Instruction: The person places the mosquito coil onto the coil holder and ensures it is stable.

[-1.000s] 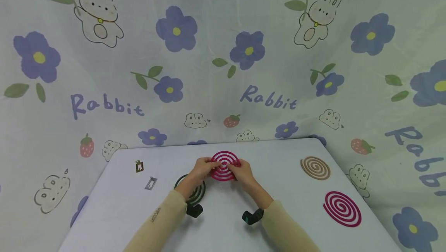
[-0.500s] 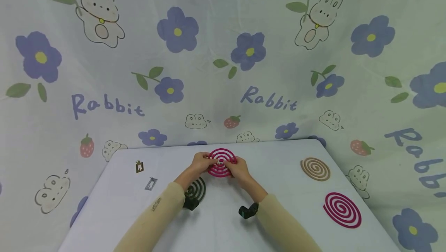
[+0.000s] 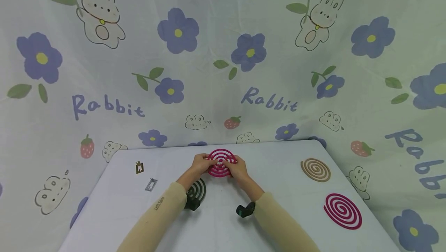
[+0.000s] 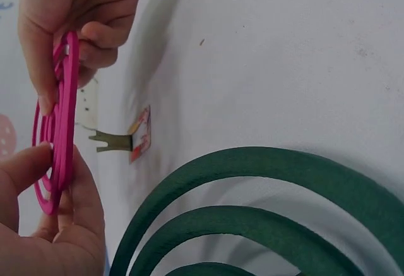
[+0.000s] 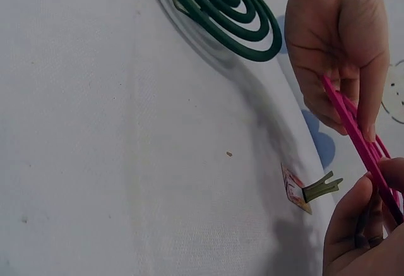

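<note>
A pink mosquito coil point(image 3: 222, 152) is held in the air between both hands, tilted to face the head camera. My left hand point(image 3: 201, 164) pinches its left side, with the thumb on the face near the centre. The right hand point(image 3: 239, 167) grips the opposite side the same way. Both wrist views show the coil edge-on. Past it, a small metal coil stand point(image 4: 113, 141) with a forked upright tab rests on the table; the hands and coil hide it from the head camera. A dark green coil point(image 3: 201, 190) is partly behind my left forearm, raised above the table.
On the white table's right lie a tan coil point(image 3: 315, 169) and another pink coil point(image 3: 343, 211). Two small metal stands, one brownish point(image 3: 139, 167) and one silver point(image 3: 151, 184), lie at the left. A rabbit-patterned cloth point(image 3: 216, 70) hangs behind the table's far edge.
Both hands have moved slightly up and left with the pink coil over the first half second, then stayed nearly still. The forearms uncover more of the green coil's right side.
</note>
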Available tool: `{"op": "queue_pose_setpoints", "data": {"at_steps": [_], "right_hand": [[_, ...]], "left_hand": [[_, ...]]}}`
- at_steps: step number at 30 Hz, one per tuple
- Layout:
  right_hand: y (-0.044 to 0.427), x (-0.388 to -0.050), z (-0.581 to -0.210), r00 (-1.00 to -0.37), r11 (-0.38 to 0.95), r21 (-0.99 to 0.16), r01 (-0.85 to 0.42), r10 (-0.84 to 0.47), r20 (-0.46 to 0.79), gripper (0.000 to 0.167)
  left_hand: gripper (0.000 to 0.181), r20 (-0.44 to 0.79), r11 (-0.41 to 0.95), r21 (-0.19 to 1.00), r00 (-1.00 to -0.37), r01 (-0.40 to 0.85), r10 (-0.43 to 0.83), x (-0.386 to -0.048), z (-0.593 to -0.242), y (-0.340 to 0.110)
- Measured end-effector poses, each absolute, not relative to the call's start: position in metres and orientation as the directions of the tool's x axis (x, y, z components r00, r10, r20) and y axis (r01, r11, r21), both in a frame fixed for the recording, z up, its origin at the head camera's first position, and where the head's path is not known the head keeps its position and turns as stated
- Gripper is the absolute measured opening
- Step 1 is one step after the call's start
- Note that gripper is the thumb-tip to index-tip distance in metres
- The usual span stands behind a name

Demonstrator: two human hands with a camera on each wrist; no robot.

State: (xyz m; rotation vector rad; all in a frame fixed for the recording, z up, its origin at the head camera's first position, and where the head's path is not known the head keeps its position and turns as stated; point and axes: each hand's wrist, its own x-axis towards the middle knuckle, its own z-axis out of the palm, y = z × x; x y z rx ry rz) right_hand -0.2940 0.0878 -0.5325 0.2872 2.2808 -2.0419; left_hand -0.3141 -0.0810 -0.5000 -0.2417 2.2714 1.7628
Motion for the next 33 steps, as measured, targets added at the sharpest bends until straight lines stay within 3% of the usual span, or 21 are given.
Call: {"op": "queue_pose_setpoints", "data": {"at_steps": [33], "right_hand": [[0.085,-0.301,-0.551,-0.964,0.066,-0.968,0.24,0.13,-0.23,0.046]], "left_hand": [[0.036,-0.319,0.285,0.904,-0.947,-0.319,-0.045,-0.315,-0.513,-0.073]]}}
